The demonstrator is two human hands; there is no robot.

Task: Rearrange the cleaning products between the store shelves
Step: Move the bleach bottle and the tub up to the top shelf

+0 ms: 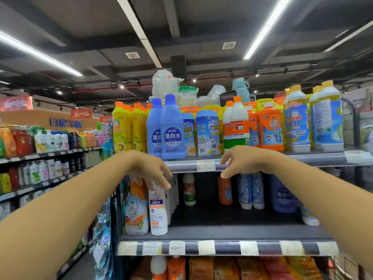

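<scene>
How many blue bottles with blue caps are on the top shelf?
2. The front blue bottle stands left of centre at the top shelf edge; the second blue bottle is just left of it, slightly behind. More may be hidden behind them.

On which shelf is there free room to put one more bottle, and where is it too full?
The middle shelf has a bare patch at its front centre, between the white Muscle bottle on the left and the blue-and-white bottles on the right. The top shelf is crowded: bottles stand side by side along its whole width.
</scene>
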